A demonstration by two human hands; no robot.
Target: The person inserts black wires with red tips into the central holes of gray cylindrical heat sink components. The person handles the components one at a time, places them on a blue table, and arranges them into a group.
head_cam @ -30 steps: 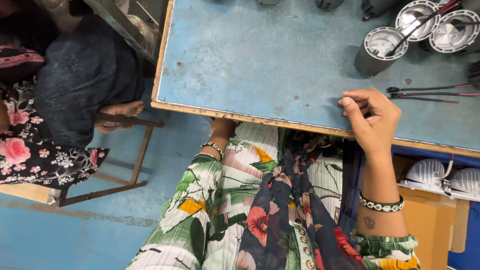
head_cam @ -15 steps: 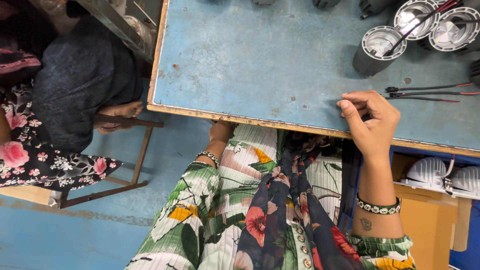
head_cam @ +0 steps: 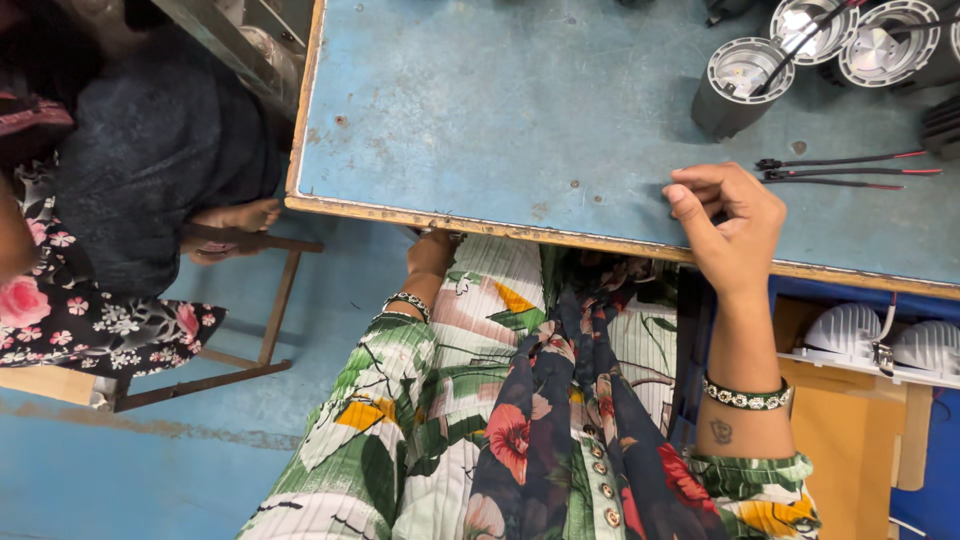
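Note:
My right hand rests on the near edge of the worn blue table, fingers curled in toward the thumb, with nothing visible between them. Just beyond its fingertips lie three thin black wires with red ends. My left hand reaches under the table edge. Only its back and the wrist with a beaded bracelet show, and its fingers are hidden. My lap is covered by floral cloth.
Round metal lamp housings stand at the table's far right. White dome-shaped parts sit in a tray below the table on the right. Another person in dark and floral clothes sits on a wooden stool at the left.
The view has drifted slightly. Both hands stay where they were.

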